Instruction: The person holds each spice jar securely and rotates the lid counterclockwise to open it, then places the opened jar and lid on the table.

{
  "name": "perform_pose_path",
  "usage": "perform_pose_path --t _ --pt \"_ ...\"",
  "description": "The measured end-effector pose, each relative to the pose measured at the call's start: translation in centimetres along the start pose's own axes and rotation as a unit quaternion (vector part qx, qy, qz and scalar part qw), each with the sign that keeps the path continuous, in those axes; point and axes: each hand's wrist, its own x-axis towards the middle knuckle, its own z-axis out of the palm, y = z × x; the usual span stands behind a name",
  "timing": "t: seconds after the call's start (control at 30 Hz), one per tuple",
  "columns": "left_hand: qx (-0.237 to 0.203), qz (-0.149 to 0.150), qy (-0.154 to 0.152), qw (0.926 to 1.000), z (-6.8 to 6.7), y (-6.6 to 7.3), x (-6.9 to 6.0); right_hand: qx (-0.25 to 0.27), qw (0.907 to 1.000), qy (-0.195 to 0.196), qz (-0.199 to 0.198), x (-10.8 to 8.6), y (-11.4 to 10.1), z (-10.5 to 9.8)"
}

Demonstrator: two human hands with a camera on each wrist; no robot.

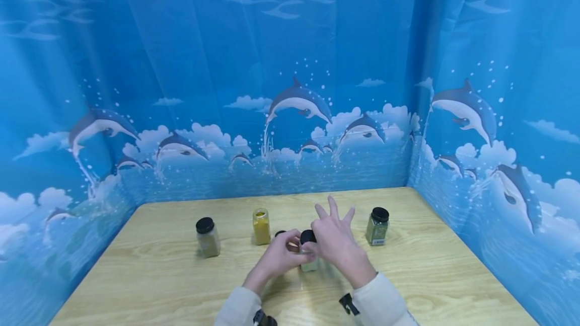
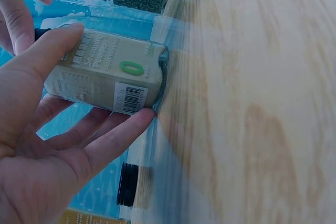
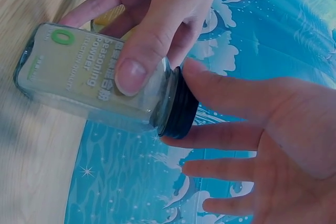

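My left hand (image 1: 278, 254) holds a clear glass seasoning powder jar (image 2: 113, 66) upright by its body, thumb on the near face and fingers around the other side. The jar holds pale powder and carries a barcode label. My right hand (image 1: 337, 240) pinches the jar's black lid (image 3: 181, 103) between thumb and index finger, the other fingers spread. The lid sits on the jar's mouth; whether it is loose cannot be told. In the head view, the left hand partly hides the jar.
A loose black lid (image 2: 127, 184) lies on the wooden table (image 1: 149, 275) behind my left hand. Beside it stands a lidless jar of yellow powder (image 1: 261, 230). Farther left is a black-lidded jar of tan powder (image 1: 208, 242); to the right, a jar of green flakes (image 1: 377, 229).
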Motion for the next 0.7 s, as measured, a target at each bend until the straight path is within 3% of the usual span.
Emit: perform_pose_path --t 0.7 --pt "0.006 0.008 0.004 0.9999 0.03 0.10 -0.13 0.020 0.9987 -0.039 -0.026 -0.40 -0.08 -0.33"
